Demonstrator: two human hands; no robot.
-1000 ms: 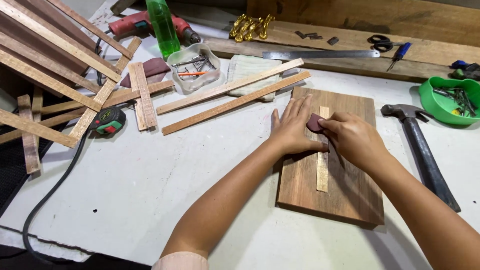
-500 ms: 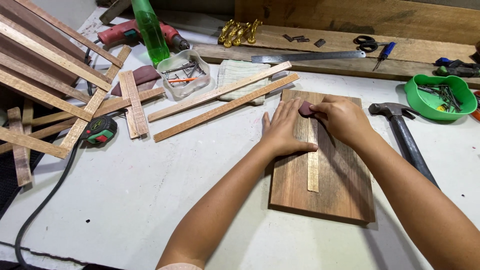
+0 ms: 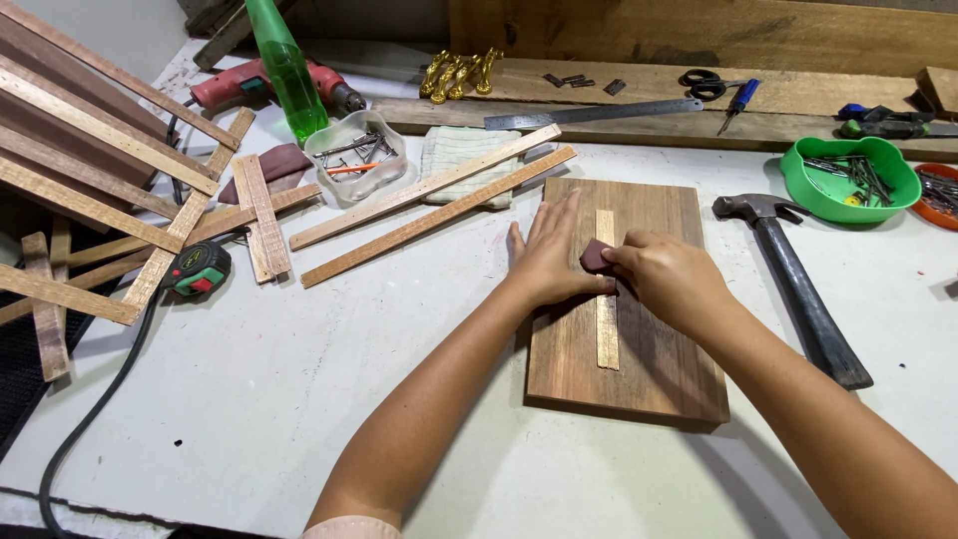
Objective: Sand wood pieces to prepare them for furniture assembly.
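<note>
A dark wooden board (image 3: 659, 359) lies flat on the white table, with a thin pale wood strip (image 3: 606, 334) lying lengthwise on it. My left hand (image 3: 550, 258) presses flat on the board beside the strip, fingers spread and pointing away from me. My right hand (image 3: 667, 279) pinches a small folded piece of maroon sandpaper (image 3: 596, 256) and holds it against the strip near its middle. Part of the strip is hidden under both hands.
A hammer (image 3: 793, 281) lies right of the board, a green bowl of nails (image 3: 850, 178) behind it. Two long wood strips (image 3: 429, 205), a folded cloth (image 3: 454, 150), a clear nail tub (image 3: 354, 155), a tape measure (image 3: 197, 269) and stacked slats (image 3: 90, 150) lie to the left. A steel ruler (image 3: 589, 113) rests at the back.
My right hand slid the sandpaper up to the strip's far end, then back toward me to its middle. My left hand stayed pressed on the board.
</note>
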